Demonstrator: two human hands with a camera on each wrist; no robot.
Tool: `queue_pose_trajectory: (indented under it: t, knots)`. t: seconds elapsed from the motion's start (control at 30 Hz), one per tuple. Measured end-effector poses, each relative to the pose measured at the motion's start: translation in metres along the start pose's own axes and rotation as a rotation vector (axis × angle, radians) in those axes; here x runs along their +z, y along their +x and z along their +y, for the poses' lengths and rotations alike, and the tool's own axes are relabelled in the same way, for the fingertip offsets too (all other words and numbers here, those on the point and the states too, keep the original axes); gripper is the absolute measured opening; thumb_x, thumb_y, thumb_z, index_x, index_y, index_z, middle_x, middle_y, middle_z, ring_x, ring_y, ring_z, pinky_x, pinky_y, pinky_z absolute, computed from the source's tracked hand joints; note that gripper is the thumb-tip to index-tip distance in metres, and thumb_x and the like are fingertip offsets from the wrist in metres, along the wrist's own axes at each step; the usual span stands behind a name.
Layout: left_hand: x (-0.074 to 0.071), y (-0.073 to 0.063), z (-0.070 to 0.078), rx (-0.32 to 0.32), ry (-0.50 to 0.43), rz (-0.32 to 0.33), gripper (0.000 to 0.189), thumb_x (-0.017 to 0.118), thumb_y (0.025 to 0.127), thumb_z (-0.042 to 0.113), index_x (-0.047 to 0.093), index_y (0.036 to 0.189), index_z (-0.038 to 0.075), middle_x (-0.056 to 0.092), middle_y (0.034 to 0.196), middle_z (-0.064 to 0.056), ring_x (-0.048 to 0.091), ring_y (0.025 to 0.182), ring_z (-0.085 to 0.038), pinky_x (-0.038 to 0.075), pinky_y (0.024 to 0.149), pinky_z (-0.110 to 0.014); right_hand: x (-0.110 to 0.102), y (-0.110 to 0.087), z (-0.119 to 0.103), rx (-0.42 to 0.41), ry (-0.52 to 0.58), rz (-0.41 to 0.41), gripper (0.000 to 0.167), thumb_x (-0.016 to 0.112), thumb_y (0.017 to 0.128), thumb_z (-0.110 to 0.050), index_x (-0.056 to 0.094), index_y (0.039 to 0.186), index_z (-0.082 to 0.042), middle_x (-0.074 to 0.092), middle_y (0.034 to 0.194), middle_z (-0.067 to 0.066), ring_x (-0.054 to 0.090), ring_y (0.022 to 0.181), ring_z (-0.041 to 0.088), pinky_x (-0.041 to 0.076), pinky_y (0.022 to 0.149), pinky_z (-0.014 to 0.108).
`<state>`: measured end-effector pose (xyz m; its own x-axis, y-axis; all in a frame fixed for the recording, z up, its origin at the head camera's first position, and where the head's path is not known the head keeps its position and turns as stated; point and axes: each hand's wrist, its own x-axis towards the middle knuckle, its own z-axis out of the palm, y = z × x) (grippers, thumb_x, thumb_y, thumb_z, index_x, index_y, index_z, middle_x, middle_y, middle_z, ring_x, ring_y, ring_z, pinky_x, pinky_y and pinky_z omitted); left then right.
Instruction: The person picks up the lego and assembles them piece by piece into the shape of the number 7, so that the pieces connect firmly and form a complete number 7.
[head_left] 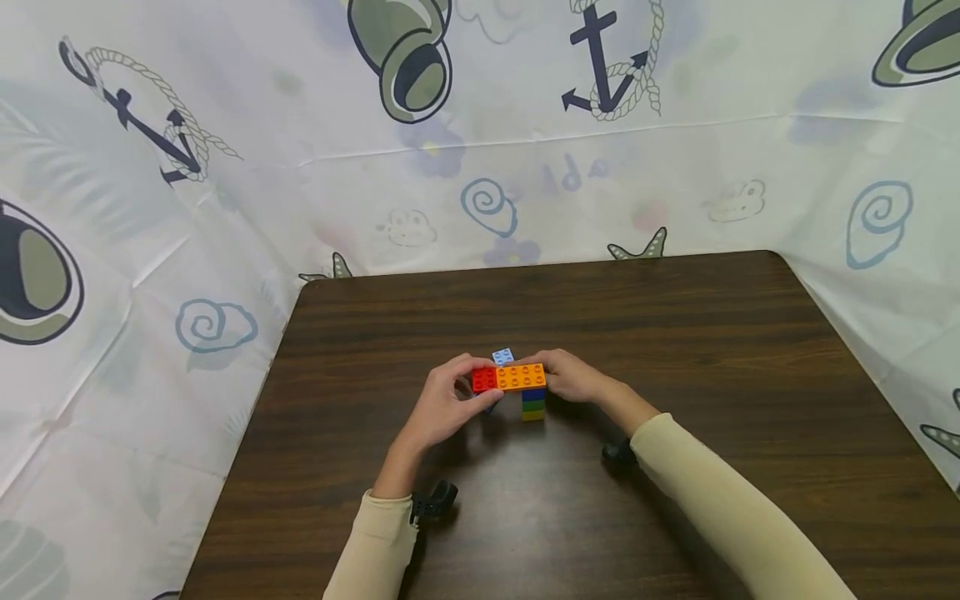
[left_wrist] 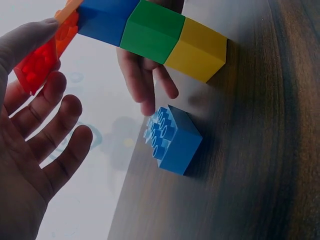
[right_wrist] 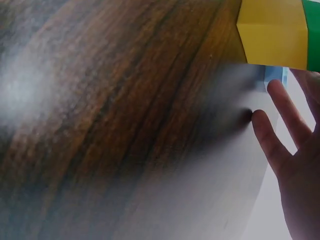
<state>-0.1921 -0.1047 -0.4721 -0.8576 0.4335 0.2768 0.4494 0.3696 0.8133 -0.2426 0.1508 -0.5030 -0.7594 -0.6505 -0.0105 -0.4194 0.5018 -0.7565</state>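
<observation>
A red toy building brick (head_left: 484, 380) and a longer orange building brick (head_left: 521, 377) lie end to end, studs up. Under the orange one's right end stand a blue brick (left_wrist: 107, 20), a green brick (left_wrist: 152, 32) and a yellow brick (left_wrist: 197, 50), stacked on the table. My left hand (head_left: 448, 404) pinches the red brick at its left end, thumb in front, fingers behind. At the right end my right hand (head_left: 576, 379) holds the orange brick, index finger along its far side; its thumb's contact is hidden. Its lower fingers hang loose behind the stack.
A light blue brick (left_wrist: 180, 142) stands on the dark wooden table (head_left: 525, 517) just behind the stack. A bit of blue shows under my left thumb, its kind unclear. Printed white cloth (head_left: 540, 200) hangs along the table's back and sides.
</observation>
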Motion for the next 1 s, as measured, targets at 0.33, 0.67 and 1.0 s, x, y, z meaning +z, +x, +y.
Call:
queue_pose_trajectory:
  t: [0.33, 0.67, 1.0]
  knots:
    - [-0.001, 0.0, 0.0, -0.008, 0.004, 0.008, 0.032, 0.077, 0.086, 0.031, 0.068, 0.114, 0.019, 0.061, 0.095, 0.009, 0.056, 0.084, -0.012, 0.053, 0.073, -0.032, 0.004, -0.003, -0.01, 0.064, -0.228, -0.017, 0.034, 0.064, 0.092, -0.003, 0.061, 0.125, -0.012, 0.063, 0.118, 0.001, 0.059, 0.104, 0.019, 0.043, 0.101, 0.045]
    - [0.0, 0.001, 0.001, -0.007, -0.006, 0.004, 0.032, 0.077, 0.086, 0.031, 0.068, 0.114, 0.019, 0.063, 0.098, 0.008, 0.057, 0.084, -0.013, 0.053, 0.073, -0.032, 0.004, -0.005, -0.012, 0.081, -0.265, 0.019, 0.037, 0.068, 0.086, 0.0, 0.063, 0.12, -0.013, 0.061, 0.113, -0.003, 0.059, 0.099, 0.015, 0.046, 0.098, 0.042]
    - [0.001, 0.001, 0.0, -0.027, -0.007, -0.002, 0.034, 0.077, 0.086, 0.034, 0.068, 0.115, 0.019, 0.063, 0.099, 0.008, 0.056, 0.087, -0.013, 0.052, 0.075, -0.033, 0.0, -0.016, 0.0, 0.127, -0.374, 0.116, 0.038, 0.076, 0.087, -0.03, 0.068, 0.122, -0.016, 0.059, 0.127, -0.003, 0.057, 0.116, 0.021, 0.044, 0.1, 0.045]
